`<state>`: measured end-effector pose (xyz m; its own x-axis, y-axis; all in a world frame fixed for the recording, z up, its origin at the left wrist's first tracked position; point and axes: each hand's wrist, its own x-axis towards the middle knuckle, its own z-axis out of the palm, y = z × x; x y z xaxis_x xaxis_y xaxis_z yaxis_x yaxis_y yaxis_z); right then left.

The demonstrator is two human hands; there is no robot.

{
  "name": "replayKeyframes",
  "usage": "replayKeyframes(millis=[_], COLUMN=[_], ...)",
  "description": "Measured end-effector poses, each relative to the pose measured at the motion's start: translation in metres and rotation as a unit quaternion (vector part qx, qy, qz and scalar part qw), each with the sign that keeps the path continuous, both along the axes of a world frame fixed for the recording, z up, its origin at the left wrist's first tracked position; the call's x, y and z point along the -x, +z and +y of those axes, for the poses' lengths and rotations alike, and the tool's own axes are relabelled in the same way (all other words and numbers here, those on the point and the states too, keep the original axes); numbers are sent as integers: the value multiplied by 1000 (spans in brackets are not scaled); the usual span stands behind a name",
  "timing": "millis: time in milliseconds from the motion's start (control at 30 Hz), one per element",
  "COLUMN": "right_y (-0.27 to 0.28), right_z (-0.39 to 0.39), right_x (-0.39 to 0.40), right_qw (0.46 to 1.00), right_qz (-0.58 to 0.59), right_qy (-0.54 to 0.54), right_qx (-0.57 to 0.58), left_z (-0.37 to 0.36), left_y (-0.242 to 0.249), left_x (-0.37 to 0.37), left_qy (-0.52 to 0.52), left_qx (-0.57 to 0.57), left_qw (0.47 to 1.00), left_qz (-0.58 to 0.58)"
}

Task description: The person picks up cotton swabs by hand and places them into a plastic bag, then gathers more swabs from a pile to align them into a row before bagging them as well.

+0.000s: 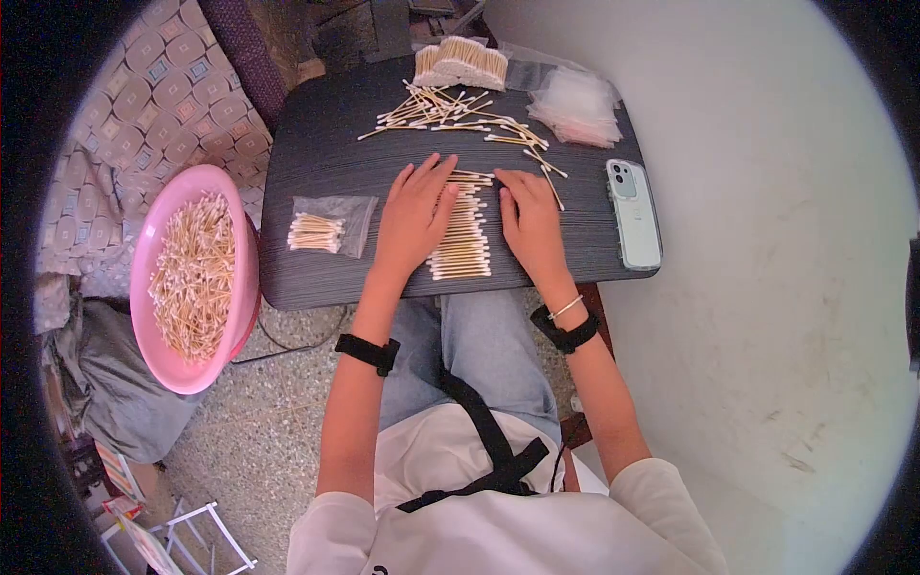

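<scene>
A row of cotton swabs (462,247) lies side by side on the dark table, running away from its front edge. At the row's left side rests my left hand (414,213), fingers stretched out and thumb along the swabs, covering some of their ends. My right hand (533,228) is on the opposite side, its fingers slightly bent and apart, with the fingertips by the far end of the row. Neither hand grips anything that I can see. Left of my left hand lies a clear plastic bag (359,222) with a small bundle of swabs (315,232) in it.
Loose swabs (436,107) are scattered farther back, before a stack of bundled swabs (462,63). Clear plastic bags (577,103) lie at the back right, and a phone (634,217) at the right edge. A pink tub (240,287) full of swabs stands left of the table (297,172).
</scene>
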<state>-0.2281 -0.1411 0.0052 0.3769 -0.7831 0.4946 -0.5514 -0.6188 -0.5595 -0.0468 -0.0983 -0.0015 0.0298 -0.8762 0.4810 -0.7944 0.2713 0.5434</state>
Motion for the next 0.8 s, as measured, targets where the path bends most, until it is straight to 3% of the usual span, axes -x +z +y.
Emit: replayKeyframes(millis=[233,333,533,667,800], right_y=[-1,1,5,-20,-18], right_z=[-3,-1,1,-20,-31], right_x=[-1,0,15,26,36], right_qw=[991,991,988,968,978], right_qz=[-6,-27,17,78,87], right_qy=[130,130,-143,-214,-174], right_qx=[18,24,50,107,70], left_z=[-1,-2,-2,-3,-3], left_y=[-4,-3,-3,-6,-4], left_x=[-1,-1,-1,-3,-2], left_qy=[2,-3,-3,-5,-2], left_qx=[-5,1,-7,-8,-13], left_qw=[1000,999,1000,1000,999], left_qz=[29,33,0,18,33])
